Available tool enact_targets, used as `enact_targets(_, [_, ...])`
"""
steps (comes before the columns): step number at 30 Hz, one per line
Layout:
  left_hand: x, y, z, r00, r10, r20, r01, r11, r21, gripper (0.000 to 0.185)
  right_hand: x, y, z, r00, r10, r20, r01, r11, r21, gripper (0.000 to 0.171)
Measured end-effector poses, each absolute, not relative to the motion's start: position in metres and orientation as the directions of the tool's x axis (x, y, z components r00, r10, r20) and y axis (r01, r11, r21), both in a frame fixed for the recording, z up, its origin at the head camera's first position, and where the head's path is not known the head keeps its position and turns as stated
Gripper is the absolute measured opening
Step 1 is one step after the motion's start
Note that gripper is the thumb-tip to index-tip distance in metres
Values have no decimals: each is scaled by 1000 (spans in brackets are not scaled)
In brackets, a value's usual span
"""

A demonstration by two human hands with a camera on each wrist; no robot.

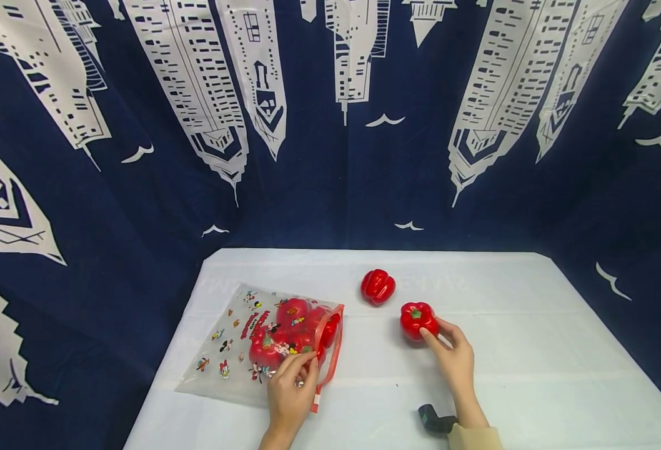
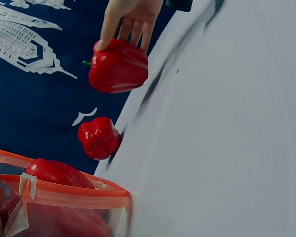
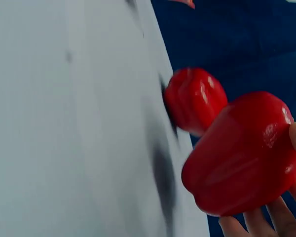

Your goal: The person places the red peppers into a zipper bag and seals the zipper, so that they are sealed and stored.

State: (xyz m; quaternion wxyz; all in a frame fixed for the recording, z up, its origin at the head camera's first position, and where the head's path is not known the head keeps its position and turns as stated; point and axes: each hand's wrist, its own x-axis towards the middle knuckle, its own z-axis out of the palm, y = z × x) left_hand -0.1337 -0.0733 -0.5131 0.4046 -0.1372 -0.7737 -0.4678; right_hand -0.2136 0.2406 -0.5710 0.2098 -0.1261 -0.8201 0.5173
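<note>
My right hand (image 1: 453, 353) grips a red bell pepper (image 1: 415, 316), green stem upward in the head view. A shadow shows under this pepper in the right wrist view, where the thumb and fingers (image 3: 281, 217) curl about it. At the left, a clear zip bag (image 1: 226, 350) with cartoon prints lies on the table with several red peppers (image 1: 268, 350) inside. My left hand (image 1: 293, 387) pinches the bag's orange-red rim, and the mouth stands open toward the right. Another red pepper (image 1: 378, 287) lies on the table behind, between the bag and the held pepper.
The white table (image 1: 510, 325) has a dark blue cloth (image 1: 347, 187) printed with white buildings hanging behind it. A dark grey device (image 1: 435, 420) is at the right wrist. An orange slider with a white tab (image 1: 315, 400) hangs at the bag's near corner.
</note>
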Motion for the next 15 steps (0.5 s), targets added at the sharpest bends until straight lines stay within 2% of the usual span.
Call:
enact_targets(6, [-133,-73,-512,-638,-172,751,585,526,617,15,-210,218,-568,-912,364,191,-45,372,-927,59])
enact_targets(11, [-133,-73,-512,-644,-175,745,575,531,622,14,-197,196,-546,-933,286,217,-107,356,-928,53])
enact_targets(15, [-132,-74,-512,-668,-178,723,544,546,637,13,-183,175,-520,-959,222,178,-104,312,-945,45])
